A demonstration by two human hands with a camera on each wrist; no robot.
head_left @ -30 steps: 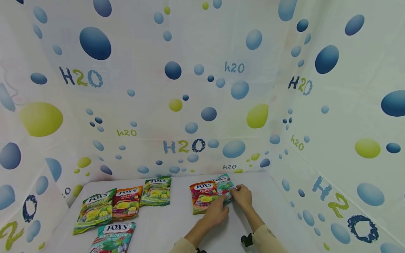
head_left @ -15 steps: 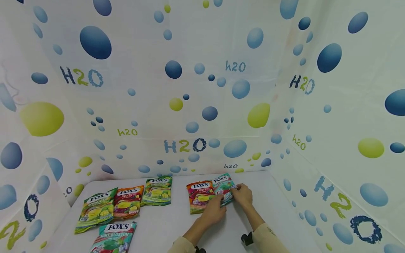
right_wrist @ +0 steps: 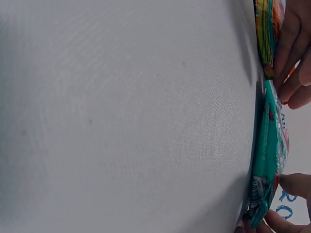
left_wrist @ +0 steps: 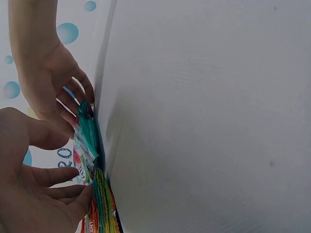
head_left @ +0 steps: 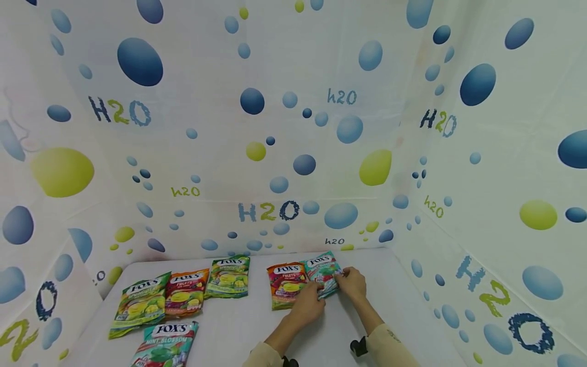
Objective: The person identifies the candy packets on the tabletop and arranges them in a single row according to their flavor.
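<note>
In the head view a red-orange Fox's bag [head_left: 287, 286] lies beside a teal Fox's bag [head_left: 322, 272], their edges meeting. My left hand [head_left: 307, 305] rests its fingers at the red-orange bag's right side, near the teal bag's lower left edge. With thumb above and fingers beneath, my right hand [head_left: 353, 283] pinches the teal bag's right edge. The left wrist view has my left hand [left_wrist: 39, 184] with extended fingers against the bags and my right hand [left_wrist: 53, 82] at the teal bag's end [left_wrist: 88, 136]. Bags appear edge-on in the right wrist view, teal one [right_wrist: 267, 145] included.
Left on the white table [head_left: 238, 336] lie a green bag [head_left: 139, 306], an orange-red bag [head_left: 185, 293], another green bag [head_left: 228, 277] and a teal bag [head_left: 165, 344] nearer the front. A bubble-patterned sheet [head_left: 206, 153] rises behind the table and along both sides.
The red-orange bag has slid left, uncovering the teal bag's left part that it overlapped. My left hand has shifted slightly left with it; my right hand keeps its hold on the teal bag.
</note>
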